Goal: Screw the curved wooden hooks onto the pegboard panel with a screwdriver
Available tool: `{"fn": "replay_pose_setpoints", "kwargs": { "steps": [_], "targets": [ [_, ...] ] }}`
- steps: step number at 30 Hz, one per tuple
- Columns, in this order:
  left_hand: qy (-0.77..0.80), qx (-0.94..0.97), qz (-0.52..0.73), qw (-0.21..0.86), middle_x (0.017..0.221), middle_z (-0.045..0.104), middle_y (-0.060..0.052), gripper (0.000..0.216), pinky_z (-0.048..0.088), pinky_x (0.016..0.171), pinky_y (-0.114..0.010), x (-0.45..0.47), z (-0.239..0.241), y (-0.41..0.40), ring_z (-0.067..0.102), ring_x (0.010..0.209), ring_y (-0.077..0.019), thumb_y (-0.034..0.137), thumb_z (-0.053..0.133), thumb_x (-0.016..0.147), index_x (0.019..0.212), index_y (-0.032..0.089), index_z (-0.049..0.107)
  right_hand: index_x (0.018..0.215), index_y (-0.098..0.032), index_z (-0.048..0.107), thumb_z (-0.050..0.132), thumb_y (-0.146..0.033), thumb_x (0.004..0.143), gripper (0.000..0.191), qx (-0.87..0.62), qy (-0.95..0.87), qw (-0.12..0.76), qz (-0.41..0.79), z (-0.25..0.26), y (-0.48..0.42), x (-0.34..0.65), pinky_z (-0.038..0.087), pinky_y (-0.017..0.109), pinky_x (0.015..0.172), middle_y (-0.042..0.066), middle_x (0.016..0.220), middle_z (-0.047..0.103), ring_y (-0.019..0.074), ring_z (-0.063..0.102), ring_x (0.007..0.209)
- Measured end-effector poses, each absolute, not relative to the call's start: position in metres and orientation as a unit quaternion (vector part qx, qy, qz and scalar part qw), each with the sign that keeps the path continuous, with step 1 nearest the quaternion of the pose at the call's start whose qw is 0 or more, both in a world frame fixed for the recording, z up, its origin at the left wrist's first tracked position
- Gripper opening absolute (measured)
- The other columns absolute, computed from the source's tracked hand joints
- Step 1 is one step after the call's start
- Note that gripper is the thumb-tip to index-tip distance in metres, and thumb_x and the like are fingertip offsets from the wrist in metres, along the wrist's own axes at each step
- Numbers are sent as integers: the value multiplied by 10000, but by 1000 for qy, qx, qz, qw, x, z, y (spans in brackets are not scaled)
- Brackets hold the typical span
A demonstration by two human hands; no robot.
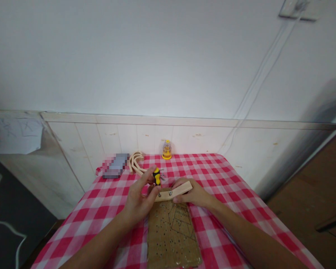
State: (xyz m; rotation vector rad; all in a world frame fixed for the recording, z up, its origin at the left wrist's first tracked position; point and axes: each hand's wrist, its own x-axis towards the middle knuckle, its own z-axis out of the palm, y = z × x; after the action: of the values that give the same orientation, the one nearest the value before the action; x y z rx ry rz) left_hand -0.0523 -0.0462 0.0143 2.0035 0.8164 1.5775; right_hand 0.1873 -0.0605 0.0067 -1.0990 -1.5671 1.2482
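Observation:
My left hand has its fingers closed round a short yellow-and-black screwdriver, while its thumb lies by the left end of a curved wooden strip. Two small dark metal fittings, perhaps screws, show on the strip's front face. At the strip's right end, my right hand grips it between thumb and fingers, with the end sticking out past them. The strip is held over the far end of a cardboard sheet, which has many small holes and drawn lines. The screwdriver's tip is too small to make out.
A red-and-white checked cloth covers the table. Curved wooden pieces lie beyond my left hand, beside a pixelated flat object. A yellow-based clear container stands near the wall. White cables run down the wall.

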Motion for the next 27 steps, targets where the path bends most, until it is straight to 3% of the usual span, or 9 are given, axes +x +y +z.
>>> {"fn": "replay_pose_setpoints", "kwargs": {
  "steps": [9,27],
  "targets": [
    [302,734,578,188,922,659,-4,633,573,716,-239,-52,11,-43,650,791,-132,225,689,878,1474,279,485,824,-172,749,971,-359,555,395,-439,-622,415,498,9,-62,186,475,274,649,18,798,739,149,635,700],
    [314,718,576,234,929,702,-20,595,595,785,-271,-52,15,-44,687,830,-146,215,695,858,1432,241,540,834,-178,742,971,-430,536,453,-449,-632,410,482,7,-62,187,484,280,640,15,795,745,156,643,694]
  ]
}}
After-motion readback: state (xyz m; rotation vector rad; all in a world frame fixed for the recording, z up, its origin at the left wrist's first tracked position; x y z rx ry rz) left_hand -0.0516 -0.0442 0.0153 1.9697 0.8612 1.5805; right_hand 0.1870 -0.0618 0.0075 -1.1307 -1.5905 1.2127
